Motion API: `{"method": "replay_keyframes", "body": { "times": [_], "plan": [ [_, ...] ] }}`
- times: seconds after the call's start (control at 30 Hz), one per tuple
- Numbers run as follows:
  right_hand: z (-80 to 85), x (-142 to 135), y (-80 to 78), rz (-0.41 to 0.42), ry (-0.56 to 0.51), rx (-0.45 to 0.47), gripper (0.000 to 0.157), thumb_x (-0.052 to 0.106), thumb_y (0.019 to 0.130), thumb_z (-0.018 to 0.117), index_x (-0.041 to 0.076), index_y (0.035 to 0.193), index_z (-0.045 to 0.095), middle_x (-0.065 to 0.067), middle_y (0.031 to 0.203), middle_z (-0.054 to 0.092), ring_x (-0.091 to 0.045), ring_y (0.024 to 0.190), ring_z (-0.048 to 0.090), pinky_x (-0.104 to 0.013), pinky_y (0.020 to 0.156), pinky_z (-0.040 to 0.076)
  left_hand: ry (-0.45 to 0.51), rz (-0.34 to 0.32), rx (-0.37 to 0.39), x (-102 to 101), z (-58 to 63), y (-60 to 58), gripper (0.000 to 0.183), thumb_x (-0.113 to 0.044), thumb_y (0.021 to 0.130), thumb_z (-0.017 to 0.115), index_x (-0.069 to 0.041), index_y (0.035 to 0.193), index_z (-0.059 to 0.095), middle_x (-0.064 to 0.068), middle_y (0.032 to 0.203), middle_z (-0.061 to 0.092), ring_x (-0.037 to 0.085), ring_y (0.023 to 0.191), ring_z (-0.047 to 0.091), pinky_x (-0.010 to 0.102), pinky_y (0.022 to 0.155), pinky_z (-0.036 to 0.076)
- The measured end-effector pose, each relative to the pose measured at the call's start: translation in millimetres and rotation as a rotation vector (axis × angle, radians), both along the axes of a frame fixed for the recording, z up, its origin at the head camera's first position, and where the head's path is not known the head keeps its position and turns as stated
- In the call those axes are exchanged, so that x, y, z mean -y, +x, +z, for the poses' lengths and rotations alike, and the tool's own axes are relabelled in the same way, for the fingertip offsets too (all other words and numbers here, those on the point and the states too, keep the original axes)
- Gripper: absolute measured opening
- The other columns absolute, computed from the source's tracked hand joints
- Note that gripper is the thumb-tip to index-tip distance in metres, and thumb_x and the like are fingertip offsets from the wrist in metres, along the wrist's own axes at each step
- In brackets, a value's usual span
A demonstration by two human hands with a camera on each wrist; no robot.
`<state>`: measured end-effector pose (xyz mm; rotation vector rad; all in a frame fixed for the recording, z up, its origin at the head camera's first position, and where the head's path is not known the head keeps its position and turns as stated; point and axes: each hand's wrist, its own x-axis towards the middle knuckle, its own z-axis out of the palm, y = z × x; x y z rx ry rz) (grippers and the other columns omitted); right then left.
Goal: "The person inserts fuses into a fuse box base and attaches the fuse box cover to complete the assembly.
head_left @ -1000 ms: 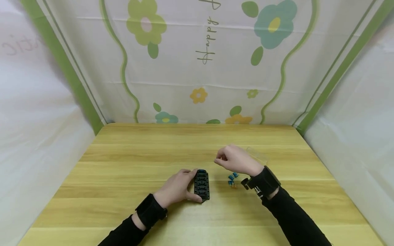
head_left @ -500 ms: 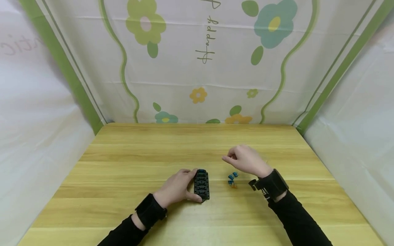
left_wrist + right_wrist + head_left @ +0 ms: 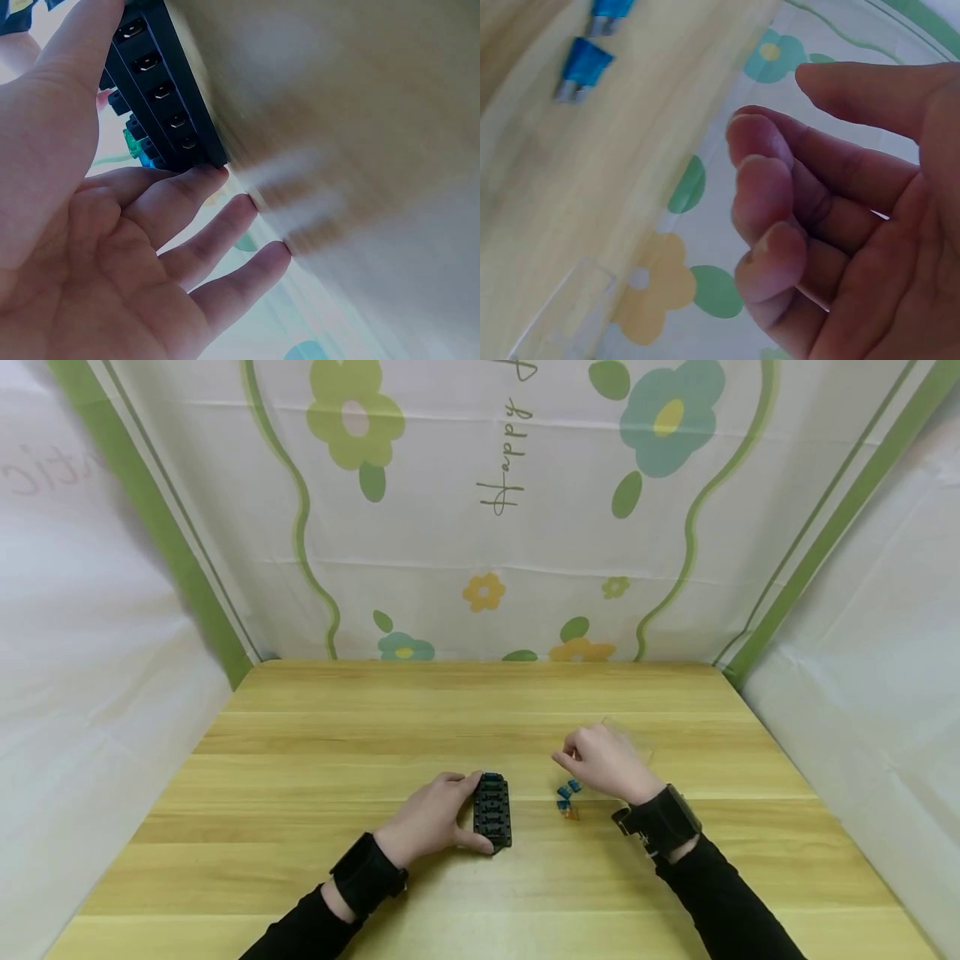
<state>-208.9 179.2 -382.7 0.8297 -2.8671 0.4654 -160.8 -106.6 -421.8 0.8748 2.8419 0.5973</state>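
Observation:
My left hand (image 3: 427, 822) holds a black fuse block (image 3: 492, 810) on the table by its two ends, thumb at the near end and index finger at the far end. A bit of blue shows at the block's far end. In the left wrist view green and blue bits (image 3: 135, 146) stick out beyond the block's side. My right hand (image 3: 607, 762) hovers over the table to the right, thumb apart and fingers loosely bent, with nothing in it. Just below it lie several blue blade fuses (image 3: 585, 64) and an orange piece (image 3: 572, 814), probably also a fuse.
A clear plastic lid or box (image 3: 566, 311) lies on the wooden table (image 3: 337, 718) behind the right hand, partly covered by it in the head view. Patterned white cloth (image 3: 427, 527) hangs at the back and both sides.
My right hand has moved to the right and a little nearer to me, above the loose fuses. The left hand and the fuse block have stayed in place.

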Motion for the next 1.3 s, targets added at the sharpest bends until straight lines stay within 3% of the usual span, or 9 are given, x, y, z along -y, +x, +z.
{"method": "replay_keyframes", "body": {
  "times": [0.33,0.5,0.83,0.93,1.07,1.3],
  "plan": [
    [-14.3,-8,5.5,0.009,-0.023,-0.163,0.039,0.021,0.092,0.062,0.025,0.056,0.046,0.012,0.05,0.034,-0.002,0.043,0.029,-0.02,0.043,0.022,-0.003,0.001,0.005,-1,0.5,0.9,0.106,-0.067,0.068,0.07,-0.003,0.146,0.037,0.018,0.132,0.049,0.031,0.124,0.045,0.041,0.097,0.039],
    [-21.7,-12,7.5,0.009,-0.015,-0.148,0.036,0.022,0.091,0.064,0.026,0.059,0.049,0.014,0.052,0.038,-0.001,0.045,0.032,-0.019,0.042,0.024,0.0,0.0,0.011,-1,1.6,1.3,0.105,-0.066,0.068,0.07,-0.003,0.146,0.037,0.018,0.132,0.049,0.031,0.124,0.045,0.041,0.097,0.039],
    [-23.1,-15,8.3,0.009,0.021,-0.101,0.01,0.016,0.083,0.07,0.019,0.073,0.069,0.013,0.069,0.053,-0.002,0.057,0.044,-0.019,0.051,0.038,0.009,-0.005,-0.013,0,-0.2,1.4,0.106,-0.066,0.068,0.071,-0.002,0.145,0.037,0.018,0.131,0.051,0.031,0.123,0.045,0.041,0.097,0.039],
    [-22.7,-15,8.2,0.015,0.044,-0.083,0.021,0.012,0.081,0.069,0.021,0.063,0.064,0.013,0.063,0.048,-0.001,0.053,0.039,-0.018,0.048,0.032,0.009,-0.005,-0.015,1,-0.2,1.3,0.106,-0.066,0.068,0.071,-0.002,0.145,0.038,0.018,0.131,0.051,0.031,0.123,0.045,0.041,0.096,0.039],
    [-23.4,-13,8.7,0.022,0.053,-0.06,0.041,0.009,0.081,0.067,0.023,0.05,0.045,0.013,0.052,0.031,-0.001,0.045,0.026,-0.018,0.043,0.02,0.002,-0.004,-0.022,2,-0.3,1.5,0.105,-0.066,0.068,0.071,-0.003,0.145,0.038,0.019,0.131,0.05,0.031,0.123,0.046,0.04,0.097,0.039],
    [-27.3,-11,12.0,-0.02,0.063,-0.084,0.053,0.011,0.081,0.07,0.024,0.047,0.03,0.014,0.052,0.013,-0.002,0.045,0.016,-0.019,0.043,0.013,0.006,-0.009,-0.011,1,1.5,1.7,0.105,-0.066,0.068,0.071,-0.003,0.145,0.038,0.018,0.132,0.05,0.031,0.123,0.045,0.04,0.097,0.039]
  ]
}}
